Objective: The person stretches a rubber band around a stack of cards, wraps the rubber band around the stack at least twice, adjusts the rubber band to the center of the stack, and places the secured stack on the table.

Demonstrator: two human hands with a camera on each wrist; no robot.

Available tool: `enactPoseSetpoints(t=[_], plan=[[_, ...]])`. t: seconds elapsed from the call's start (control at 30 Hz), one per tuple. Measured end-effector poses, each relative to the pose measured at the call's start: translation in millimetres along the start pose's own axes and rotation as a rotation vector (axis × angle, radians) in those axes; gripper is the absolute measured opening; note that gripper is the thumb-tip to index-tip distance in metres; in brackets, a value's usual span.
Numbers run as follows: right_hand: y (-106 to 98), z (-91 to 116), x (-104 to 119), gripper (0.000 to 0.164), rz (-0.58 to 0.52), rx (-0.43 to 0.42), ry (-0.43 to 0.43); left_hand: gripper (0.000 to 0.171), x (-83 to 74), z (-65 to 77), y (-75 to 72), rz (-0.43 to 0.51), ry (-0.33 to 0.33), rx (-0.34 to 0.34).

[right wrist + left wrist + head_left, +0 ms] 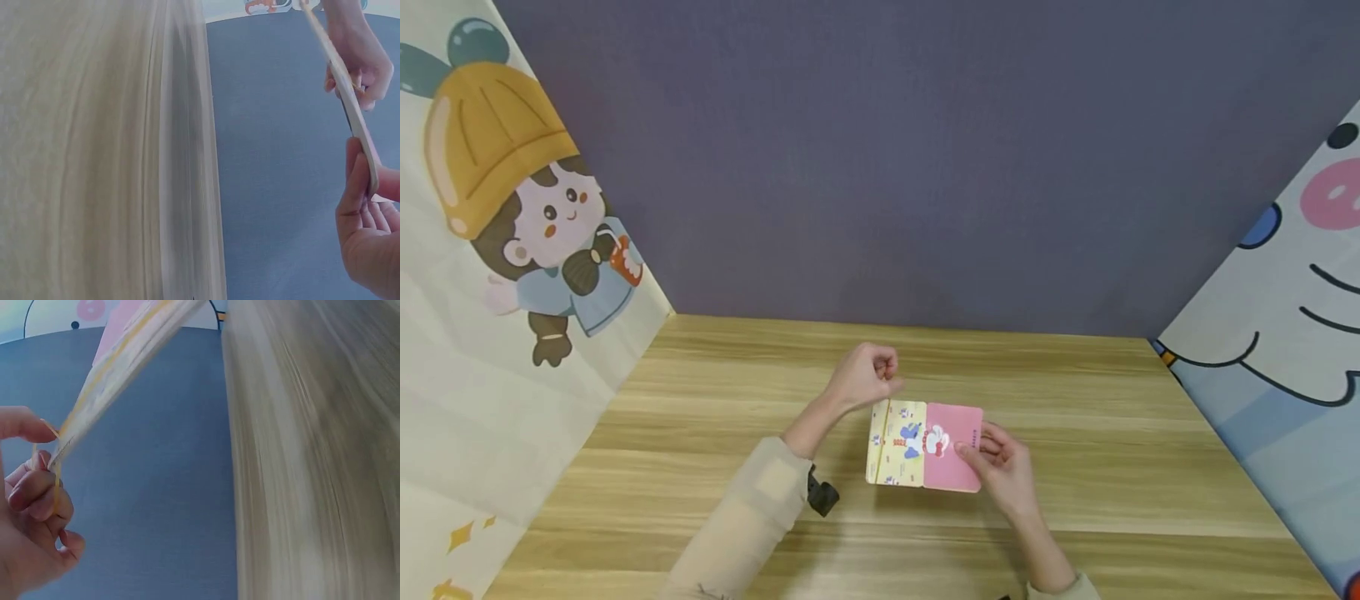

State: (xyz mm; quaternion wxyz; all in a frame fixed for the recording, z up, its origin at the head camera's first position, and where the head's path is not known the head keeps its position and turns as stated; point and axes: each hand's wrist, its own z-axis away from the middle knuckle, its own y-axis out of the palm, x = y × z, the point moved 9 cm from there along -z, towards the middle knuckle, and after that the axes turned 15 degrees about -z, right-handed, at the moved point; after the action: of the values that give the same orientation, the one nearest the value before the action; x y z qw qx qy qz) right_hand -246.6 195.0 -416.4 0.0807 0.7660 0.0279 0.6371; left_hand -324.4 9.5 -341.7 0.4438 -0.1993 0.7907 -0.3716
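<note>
A small notebook (951,467) is held over the table, its face showing a yellow patterned part on the left and a pink part on the right. My right hand (1011,475) grips the pink end, thumb on top and fingers beneath. A thin yellow elastic band (883,442) runs down the yellow part near its left edge. At the upper left corner, my left hand (865,375) has its fingers curled around this band. The left wrist view shows the band (57,487) stretched off the notebook's corner between thumb and fingers. Seen edge-on in the right wrist view, the notebook (356,115) looks thin.
Beneath the hands lies a wood-grain table (737,383). A dark blue-grey panel (880,167) stands along its back edge. Cartoon-printed sheets hang at the left (445,375) and right (1285,350). A black wrist camera (823,497) sits on the left wrist.
</note>
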Motion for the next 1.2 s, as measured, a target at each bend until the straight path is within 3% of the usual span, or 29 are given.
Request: enactPoseSetpoints(t=[0.2,0.4,0.5,0.63,0.8,0.97,1.2], plan=[[-3,-2,-6,0.034,-0.007,-0.019,0.027,0.026,2.1,-2.7,3.0,-0.023,-0.045,0.031],[-6,-2,-9,0.033,-0.052,-0.009,0.003,0.038,5.3,-2.5,2.6,0.035,-0.070,-0.008],[-6,-2,-8,0.032,-0.078,0.016,-0.036,0.038,6.8,-0.9,4.0,0.032,-0.081,0.000],[-8,-2,-9,0.033,-0.075,0.004,-0.023,0.037,7.0,1.9,5.3,-0.006,-0.096,0.000],[-9,-1,-13,0.034,-0.072,-0.048,0.048,0.058,-4.6,4.8,-0.4,-0.120,-0.022,-0.090],[-13,-1,-23,0.036,-0.078,-0.083,0.059,0.078,-15.6,9.8,-5.4,-0.240,0.028,-0.187],[-37,-9,-83,0.072,-0.253,-0.115,0.022,0.088,-20.7,15.9,-8.7,-0.139,0.038,-0.295]])
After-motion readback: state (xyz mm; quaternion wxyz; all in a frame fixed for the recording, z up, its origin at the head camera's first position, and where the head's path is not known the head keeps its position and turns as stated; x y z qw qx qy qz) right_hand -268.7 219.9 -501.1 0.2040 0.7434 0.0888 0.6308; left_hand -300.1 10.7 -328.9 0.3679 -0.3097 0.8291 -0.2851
